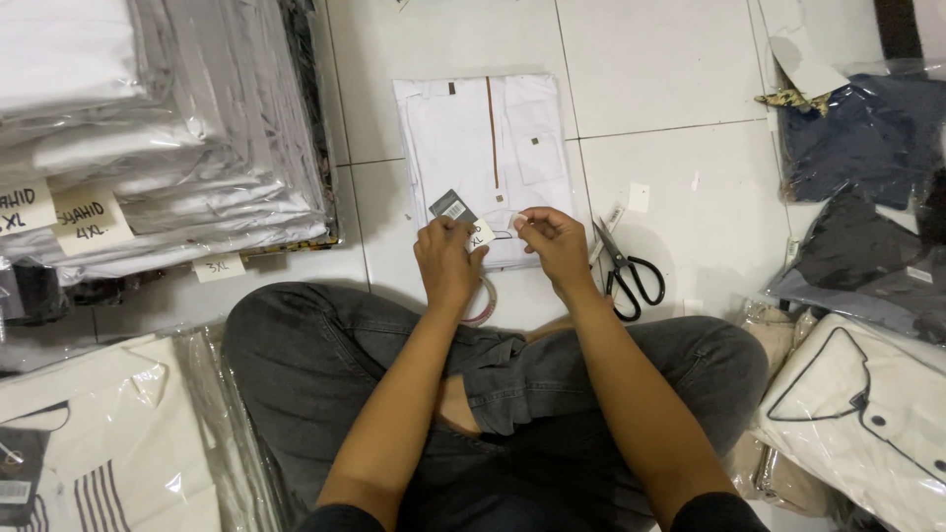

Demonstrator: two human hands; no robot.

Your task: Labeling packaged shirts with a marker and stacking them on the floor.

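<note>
Currently a small grey hang tag is pinched in the fingers of the left hand, with a white size sticker just beside it at the fingertips. A tiny white paper scrap is pinched by the right hand; both hands are closed on these bits, not released. They are held over the near edge of a folded white shirt lying flat on the tiled floor, just ahead of the crossed legs in grey jeans. Tag and sticker are judged very light, thin, easily bent or torn, best taken by the edges with fingertips; the sticker is likely tacky on one face. The shirt is judged soft and limp, best lifted from under the fold. Black scissors lie on the floor just right of the shirt, touching nothing held. As for containers: clear plastic bags hold a stack of white garments at left, dark garments at right, a cream shirt at lower right and a striped cream one at lower left.
</note>
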